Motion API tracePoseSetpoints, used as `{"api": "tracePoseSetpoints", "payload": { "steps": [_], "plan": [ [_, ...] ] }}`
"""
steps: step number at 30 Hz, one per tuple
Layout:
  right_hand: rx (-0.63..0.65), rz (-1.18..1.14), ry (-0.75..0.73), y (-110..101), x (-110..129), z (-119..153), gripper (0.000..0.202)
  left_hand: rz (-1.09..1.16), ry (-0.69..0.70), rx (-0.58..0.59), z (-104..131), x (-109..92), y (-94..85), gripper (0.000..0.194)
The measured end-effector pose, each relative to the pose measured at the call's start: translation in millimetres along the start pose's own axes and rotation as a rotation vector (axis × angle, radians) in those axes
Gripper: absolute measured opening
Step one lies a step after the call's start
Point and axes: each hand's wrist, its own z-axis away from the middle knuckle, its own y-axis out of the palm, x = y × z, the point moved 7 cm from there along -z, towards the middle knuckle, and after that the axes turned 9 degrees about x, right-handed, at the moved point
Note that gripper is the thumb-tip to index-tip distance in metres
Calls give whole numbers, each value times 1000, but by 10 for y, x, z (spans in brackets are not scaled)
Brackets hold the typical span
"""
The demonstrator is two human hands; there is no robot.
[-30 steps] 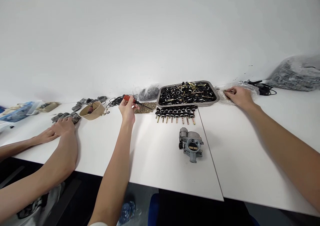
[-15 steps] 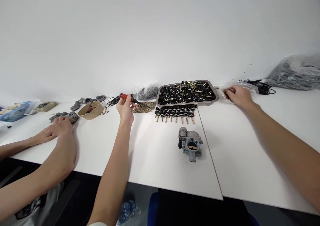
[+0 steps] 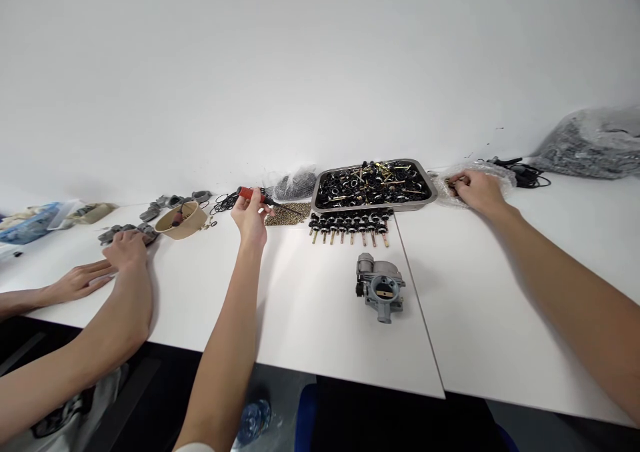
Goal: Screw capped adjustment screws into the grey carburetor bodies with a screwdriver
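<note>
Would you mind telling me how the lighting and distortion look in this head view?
Head view: even, soft lighting, faint shadows under the carburetor; wide-angle stretch bows the table edge and lengthens the forearms; left hand and right hand stay sharp, no glare.

Bright, even overhead light is washing the white wall (image 3: 320, 59) and bench (image 3: 310, 305), soft shadows are pooling under the forearms, and wide-angle distortion is bending the edges while the centre is staying sharp.
</note>
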Motion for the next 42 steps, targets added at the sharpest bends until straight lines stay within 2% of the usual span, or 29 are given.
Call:
{"api": "tracePoseSetpoints", "payload": {
  "steps": [11,15,18,21,26,32,37,42],
  "plan": [
    [-20,-68,4,-24,14,26,29,10,-12,-3,3,-2,7,35],
    [-38,-157,-10,-142,82,36,24,37,-28,-8,-8,9,-14,36],
    [-33,-237,-35,-322,190,28,16,42,-29,-9,-25,18,-34,37],
    [69,-327,-102,-518,405,57,16,48,-28,-11,-39,19,-48,39],
    [312,-426,-290,-782,996,273,24,62,-21,-4,-48,0,-46,41],
    [631,-466,-480,-873,1667,683,33,85,-24,-21,-52,-1,-74,42],
    [705,-487,-543,-909,1974,943,27,78,-23,-29,-45,-11,-75,43],
    [700,-419,-576,-875,2122,1178,12,61,-21,-21,-40,-31,-60,39]
  ]
}}
